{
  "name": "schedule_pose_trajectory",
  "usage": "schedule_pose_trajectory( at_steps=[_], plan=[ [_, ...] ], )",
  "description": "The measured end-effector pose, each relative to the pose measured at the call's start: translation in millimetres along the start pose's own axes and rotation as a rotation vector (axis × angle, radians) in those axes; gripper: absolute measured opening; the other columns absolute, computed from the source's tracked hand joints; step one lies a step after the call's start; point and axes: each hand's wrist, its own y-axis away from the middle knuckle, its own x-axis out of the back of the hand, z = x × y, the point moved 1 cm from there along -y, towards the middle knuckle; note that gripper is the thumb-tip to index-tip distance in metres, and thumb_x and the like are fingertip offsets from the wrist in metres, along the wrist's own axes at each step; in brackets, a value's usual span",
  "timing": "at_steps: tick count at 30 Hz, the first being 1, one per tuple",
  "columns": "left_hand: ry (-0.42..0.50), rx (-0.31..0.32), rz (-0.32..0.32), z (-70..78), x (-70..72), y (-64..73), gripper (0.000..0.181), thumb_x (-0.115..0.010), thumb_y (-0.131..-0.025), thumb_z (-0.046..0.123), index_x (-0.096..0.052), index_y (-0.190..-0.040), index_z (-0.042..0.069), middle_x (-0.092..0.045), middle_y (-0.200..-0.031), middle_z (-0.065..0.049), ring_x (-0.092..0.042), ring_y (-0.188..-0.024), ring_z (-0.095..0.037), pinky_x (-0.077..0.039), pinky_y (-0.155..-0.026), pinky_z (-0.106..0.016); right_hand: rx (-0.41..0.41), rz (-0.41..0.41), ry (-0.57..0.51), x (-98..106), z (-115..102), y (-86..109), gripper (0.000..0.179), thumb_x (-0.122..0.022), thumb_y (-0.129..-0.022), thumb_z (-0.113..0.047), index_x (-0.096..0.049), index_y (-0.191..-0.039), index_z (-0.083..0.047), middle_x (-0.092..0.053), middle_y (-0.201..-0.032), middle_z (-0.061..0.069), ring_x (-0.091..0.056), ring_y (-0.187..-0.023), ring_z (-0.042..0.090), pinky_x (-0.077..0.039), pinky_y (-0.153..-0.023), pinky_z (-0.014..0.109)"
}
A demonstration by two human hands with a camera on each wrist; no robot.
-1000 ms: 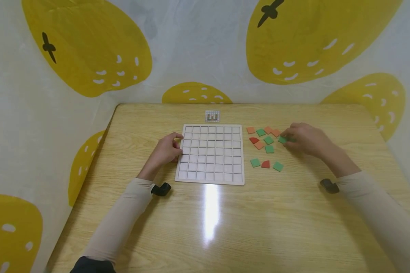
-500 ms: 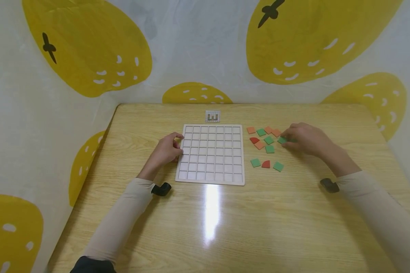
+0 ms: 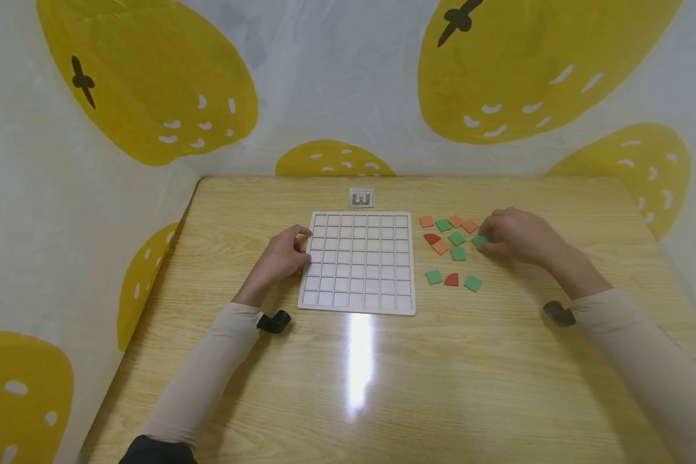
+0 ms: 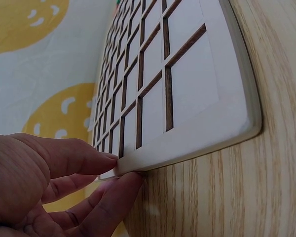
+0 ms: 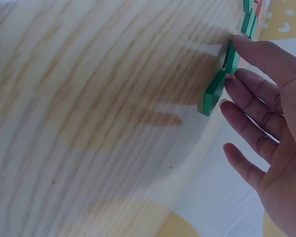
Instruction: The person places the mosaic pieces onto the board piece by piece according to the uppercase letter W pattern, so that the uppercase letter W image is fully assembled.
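Note:
My left hand (image 3: 284,251) holds the left edge of a white square grid board (image 3: 356,312). In the left wrist view, the thumb lies on the board's rim (image 4: 232,111) and the fingertips press its side. Right of the board, my right hand (image 3: 516,235) pinches a small green square tile (image 5: 232,59) between thumb and fingers, low at the table. Another green tile (image 5: 214,94) lies just beside it, partly hidden under the hand in the head view. The board's cells hold no tiles.
Loose orange tiles (image 3: 426,222), green tiles (image 3: 434,277) and red quarter-round tiles (image 3: 451,280) lie between board and right hand. A small pattern card (image 3: 361,197) sits behind the board. A patterned cloth (image 3: 336,77) hangs beyond the table's back edge.
Both hands stay almost in place. The right hand's fingers shift very slightly around the green tile; the left hand keeps its hold on the board.

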Motion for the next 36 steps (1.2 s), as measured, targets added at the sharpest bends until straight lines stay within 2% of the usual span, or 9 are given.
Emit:
schedule_pose_trajectory(
  at_steps=[13,19,30,36],
  plan=[
    [-0.007,-0.006,0.000,0.8,0.0,0.6,0.051,-0.067,-0.091,-0.002,-0.052,-0.138,0.009,-0.055,-0.093,-0.014,-0.054,-0.066,-0.020,-0.056,-0.057,-0.030,-0.004,-0.015,0.002,1.1,-2.5,-0.1,0.026,-0.080,-0.083,-0.018,-0.073,-0.105,-0.006,-0.070,-0.098,0.005,-0.064,-0.090,0.026,-0.054,-0.080,0.050],
    [0.000,-0.013,-0.003,0.4,-0.3,1.3,0.053,-0.065,-0.091,-0.003,-0.051,-0.140,0.008,-0.056,-0.093,-0.014,-0.054,-0.064,-0.019,-0.058,-0.058,-0.031,0.002,-0.021,0.038,1.6,-6.2,0.3,0.029,-0.081,-0.083,-0.017,-0.074,-0.109,-0.006,-0.068,-0.097,0.006,-0.063,-0.085,0.025,-0.054,-0.074,0.049],
    [-0.010,-0.005,-0.001,1.4,-0.4,2.1,0.052,-0.066,-0.091,-0.002,-0.051,-0.140,0.008,-0.056,-0.094,-0.014,-0.054,-0.065,-0.019,-0.058,-0.059,-0.031,0.031,0.004,0.059,0.9,-6.1,3.5,0.028,-0.082,-0.081,-0.019,-0.074,-0.106,-0.009,-0.065,-0.088,0.000,-0.061,-0.078,0.019,-0.053,-0.067,0.043],
    [-0.018,-0.008,-0.001,1.6,-0.3,2.0,0.053,-0.066,-0.091,-0.002,-0.051,-0.141,0.008,-0.056,-0.094,-0.014,-0.054,-0.065,-0.019,-0.058,-0.060,-0.032,0.043,-0.010,0.048,2.4,-4.9,1.6,0.029,-0.081,-0.083,-0.020,-0.074,-0.109,-0.010,-0.066,-0.092,0.000,-0.063,-0.083,0.019,-0.054,-0.070,0.044]
  ],
)
